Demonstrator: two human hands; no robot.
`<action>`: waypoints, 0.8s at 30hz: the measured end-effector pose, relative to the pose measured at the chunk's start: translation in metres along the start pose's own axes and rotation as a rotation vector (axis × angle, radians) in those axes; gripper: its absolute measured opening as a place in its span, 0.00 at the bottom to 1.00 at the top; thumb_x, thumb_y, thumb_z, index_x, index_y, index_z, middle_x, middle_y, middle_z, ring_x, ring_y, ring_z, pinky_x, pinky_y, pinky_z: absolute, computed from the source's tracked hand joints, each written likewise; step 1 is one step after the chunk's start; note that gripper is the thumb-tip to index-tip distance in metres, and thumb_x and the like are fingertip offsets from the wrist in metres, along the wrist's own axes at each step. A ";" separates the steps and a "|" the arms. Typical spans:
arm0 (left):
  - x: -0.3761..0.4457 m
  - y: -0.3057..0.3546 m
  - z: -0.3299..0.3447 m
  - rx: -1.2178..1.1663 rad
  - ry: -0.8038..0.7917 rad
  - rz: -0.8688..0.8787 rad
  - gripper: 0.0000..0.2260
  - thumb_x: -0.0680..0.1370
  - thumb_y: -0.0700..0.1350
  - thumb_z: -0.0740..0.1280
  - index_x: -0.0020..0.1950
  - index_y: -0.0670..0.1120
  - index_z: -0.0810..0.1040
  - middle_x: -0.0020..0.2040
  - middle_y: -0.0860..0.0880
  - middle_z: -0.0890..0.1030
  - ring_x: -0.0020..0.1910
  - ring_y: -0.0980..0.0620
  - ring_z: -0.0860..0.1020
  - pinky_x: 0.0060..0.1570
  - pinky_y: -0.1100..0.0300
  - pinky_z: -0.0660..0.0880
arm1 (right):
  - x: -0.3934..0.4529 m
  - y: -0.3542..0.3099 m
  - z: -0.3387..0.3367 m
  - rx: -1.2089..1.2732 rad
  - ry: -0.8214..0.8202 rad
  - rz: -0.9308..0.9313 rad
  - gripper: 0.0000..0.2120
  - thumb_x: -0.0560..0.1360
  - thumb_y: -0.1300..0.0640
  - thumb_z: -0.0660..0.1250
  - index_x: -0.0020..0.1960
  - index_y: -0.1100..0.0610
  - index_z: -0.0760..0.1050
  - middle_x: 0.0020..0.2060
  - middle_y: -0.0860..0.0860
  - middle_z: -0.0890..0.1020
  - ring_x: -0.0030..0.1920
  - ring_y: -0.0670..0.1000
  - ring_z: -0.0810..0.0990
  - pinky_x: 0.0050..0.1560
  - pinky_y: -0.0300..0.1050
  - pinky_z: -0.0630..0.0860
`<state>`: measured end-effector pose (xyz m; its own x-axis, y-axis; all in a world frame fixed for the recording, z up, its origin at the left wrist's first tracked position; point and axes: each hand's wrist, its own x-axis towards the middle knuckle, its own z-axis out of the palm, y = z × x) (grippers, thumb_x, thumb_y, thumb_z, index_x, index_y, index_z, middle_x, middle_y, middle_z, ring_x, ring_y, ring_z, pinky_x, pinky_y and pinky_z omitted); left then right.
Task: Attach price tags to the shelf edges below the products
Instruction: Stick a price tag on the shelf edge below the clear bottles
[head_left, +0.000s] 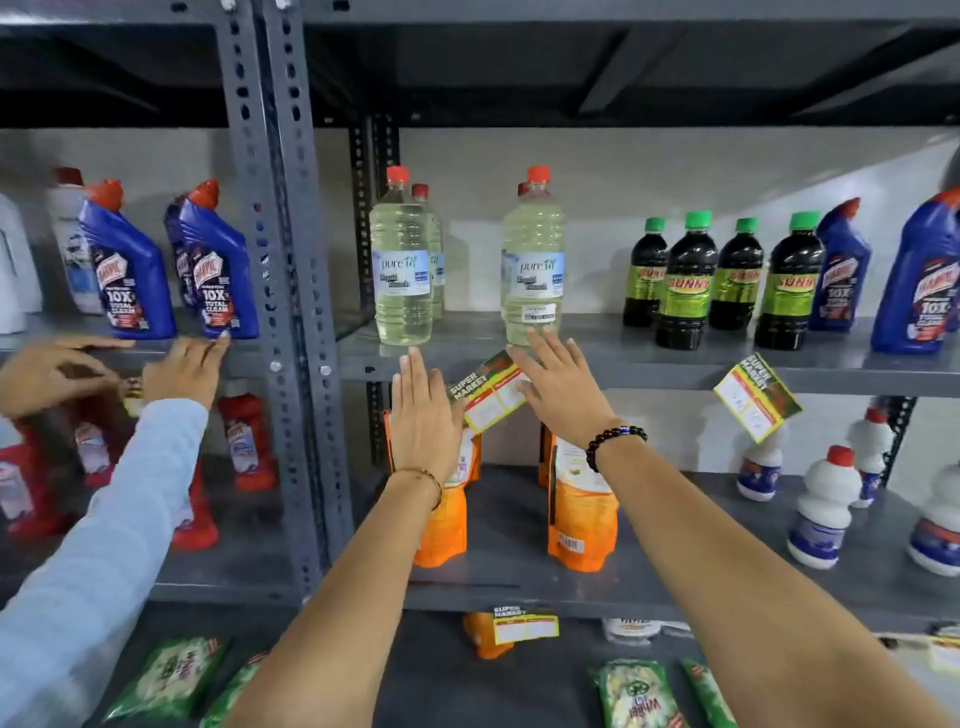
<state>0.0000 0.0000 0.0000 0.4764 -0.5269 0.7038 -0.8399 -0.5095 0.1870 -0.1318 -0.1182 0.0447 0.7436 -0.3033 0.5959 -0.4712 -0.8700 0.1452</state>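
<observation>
A yellow and red price tag (488, 397) hangs tilted on the grey shelf edge (623, 375) below two clear bleach bottles (532, 262). My left hand (423, 415) is flat and open, just left of the tag and touching its corner. My right hand (561, 387) is flat with fingers spread, its palm over the tag's right end. A second tag (757, 397) hangs crooked on the same edge below the dark green-capped bottles (688, 283). A third tag (524, 626) sits straight on the lower shelf edge.
Another person's sleeve (104, 519) and hands (182, 371) reach to the left bay's shelf edge below blue cleaner bottles (218, 265). A grey upright post (291, 312) splits the bays. Orange pouches (582, 514), white bottles (823, 514) and green packets (636, 693) fill lower shelves.
</observation>
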 end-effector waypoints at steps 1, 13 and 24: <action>0.002 -0.003 0.003 -0.001 -0.008 -0.006 0.22 0.81 0.51 0.56 0.69 0.37 0.63 0.76 0.35 0.50 0.76 0.40 0.48 0.75 0.49 0.47 | 0.003 -0.002 0.002 0.004 -0.008 0.014 0.20 0.80 0.56 0.53 0.72 0.54 0.57 0.74 0.58 0.58 0.75 0.59 0.52 0.74 0.61 0.52; 0.022 -0.018 0.019 -0.237 0.022 0.029 0.11 0.78 0.47 0.63 0.51 0.39 0.76 0.76 0.36 0.54 0.76 0.41 0.49 0.76 0.50 0.46 | 0.037 -0.006 0.003 0.100 0.086 0.057 0.12 0.77 0.59 0.61 0.59 0.58 0.75 0.69 0.60 0.68 0.72 0.61 0.60 0.73 0.57 0.56; 0.030 -0.020 0.010 -0.373 0.015 -0.001 0.08 0.79 0.41 0.62 0.44 0.38 0.75 0.73 0.39 0.64 0.75 0.43 0.55 0.75 0.52 0.52 | 0.043 -0.010 -0.002 0.305 0.094 0.147 0.08 0.76 0.61 0.62 0.46 0.63 0.79 0.56 0.57 0.79 0.53 0.58 0.78 0.50 0.53 0.77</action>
<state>0.0331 -0.0123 0.0109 0.4759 -0.5151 0.7129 -0.8776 -0.2255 0.4230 -0.0963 -0.1219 0.0699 0.6246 -0.4091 0.6652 -0.3958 -0.9001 -0.1819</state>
